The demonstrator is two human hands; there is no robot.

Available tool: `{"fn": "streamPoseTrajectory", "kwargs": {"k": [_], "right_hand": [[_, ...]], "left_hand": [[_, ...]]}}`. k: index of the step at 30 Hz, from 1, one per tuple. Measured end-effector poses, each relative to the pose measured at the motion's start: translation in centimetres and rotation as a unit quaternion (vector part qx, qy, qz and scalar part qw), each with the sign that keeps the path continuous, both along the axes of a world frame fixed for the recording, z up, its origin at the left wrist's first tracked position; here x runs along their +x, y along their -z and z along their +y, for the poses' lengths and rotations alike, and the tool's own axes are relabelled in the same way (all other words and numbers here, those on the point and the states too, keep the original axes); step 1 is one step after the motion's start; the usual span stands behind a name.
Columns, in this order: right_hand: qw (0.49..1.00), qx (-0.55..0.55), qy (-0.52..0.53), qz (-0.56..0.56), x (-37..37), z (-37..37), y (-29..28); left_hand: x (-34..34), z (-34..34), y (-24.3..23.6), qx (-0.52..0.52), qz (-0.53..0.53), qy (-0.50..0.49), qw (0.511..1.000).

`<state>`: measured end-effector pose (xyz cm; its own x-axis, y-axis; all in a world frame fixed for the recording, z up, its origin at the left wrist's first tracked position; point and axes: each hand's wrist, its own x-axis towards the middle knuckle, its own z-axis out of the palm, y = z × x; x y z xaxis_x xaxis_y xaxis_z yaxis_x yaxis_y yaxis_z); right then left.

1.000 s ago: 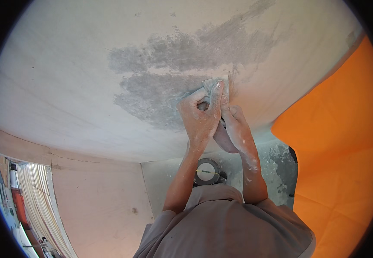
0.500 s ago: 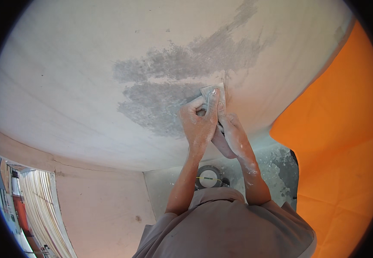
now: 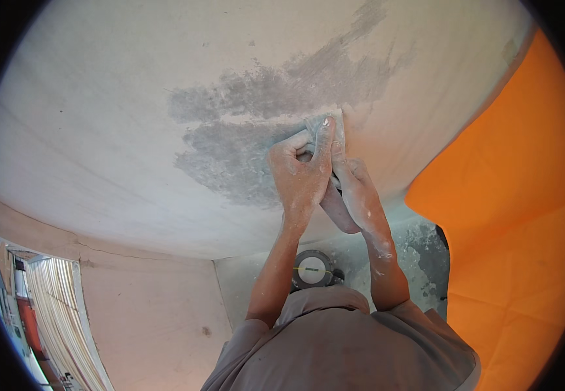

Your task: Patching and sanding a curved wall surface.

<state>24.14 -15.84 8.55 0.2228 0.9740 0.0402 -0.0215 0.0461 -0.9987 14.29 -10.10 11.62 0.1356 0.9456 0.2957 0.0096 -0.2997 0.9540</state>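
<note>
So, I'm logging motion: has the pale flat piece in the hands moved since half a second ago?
Yes: the pale flat piece has moved up in the picture, judged against the light stripe between the grey patches.

an orange sheet (image 3: 504,195) at three o'clock, a white-flecked grey surface (image 3: 422,251) at four, a pinkish panel (image 3: 165,339) at seven, pale slats (image 3: 57,313) at eight

2 hands (image 3: 298,174) (image 3: 359,190); 1 flat piece (image 3: 339,124); 2 grey patches (image 3: 282,89) (image 3: 227,153); 1 orange sheet (image 3: 504,228); 1 round object (image 3: 311,267)
</note>
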Motion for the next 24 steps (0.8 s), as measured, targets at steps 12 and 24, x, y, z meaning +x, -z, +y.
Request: {"fn": "streamPoseTrajectory", "kwargs": {"k": [12,24], "right_hand": [[1.000,0.002,0.008,-0.024,-0.1,-0.2,0.5],[0.999,-0.012,0.017,-0.030,-0.4,-0.4,1.0]], "left_hand": [[0.4,0.0,2.5,0.012,-0.008,-0.031,0.999],[0.5,0.0,3.0,0.005,-0.017,-0.021,1.000]]}}
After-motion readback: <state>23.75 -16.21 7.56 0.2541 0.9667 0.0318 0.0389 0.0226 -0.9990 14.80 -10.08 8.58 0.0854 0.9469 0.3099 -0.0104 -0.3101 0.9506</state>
